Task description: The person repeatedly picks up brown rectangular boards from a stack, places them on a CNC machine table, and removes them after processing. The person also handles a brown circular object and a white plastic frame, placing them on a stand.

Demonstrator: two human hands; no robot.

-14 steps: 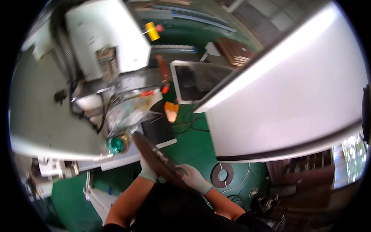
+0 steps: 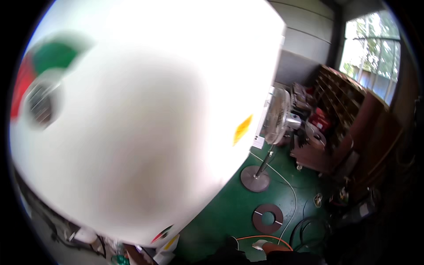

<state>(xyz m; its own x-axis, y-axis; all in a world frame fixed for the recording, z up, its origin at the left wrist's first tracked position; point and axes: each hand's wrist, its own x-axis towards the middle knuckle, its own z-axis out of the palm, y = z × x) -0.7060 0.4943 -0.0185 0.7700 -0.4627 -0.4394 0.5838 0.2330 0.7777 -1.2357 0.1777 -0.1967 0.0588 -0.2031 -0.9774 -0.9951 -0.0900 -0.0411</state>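
Observation:
Low in the view, my right hand (image 2: 259, 244) wears a pale glove, and its bare forearm (image 2: 277, 248) comes in from the lower edge. An orange hose (image 2: 265, 237) passes close by it; whether the hand touches the hose is unclear. The fingers are too small and dim to read. My left hand does not show. On the green floor just beyond the right hand lies a flat brown ring (image 2: 259, 225), a coil with two pale straps across it.
A large white machine panel (image 2: 212, 88) fills the left and middle. Beyond it stands a pedestal fan (image 2: 277, 115) on a round base. A pale cable (image 2: 289, 182) and black coiled hose (image 2: 304, 227) lie on the floor. Brown shelving (image 2: 342, 95) runs below the window at right.
My view has swung to the right, onto the white panel and the fan. Both gloved hands were holding a brown disc before; now only the right hand shows, low down, and that disc is out of sight.

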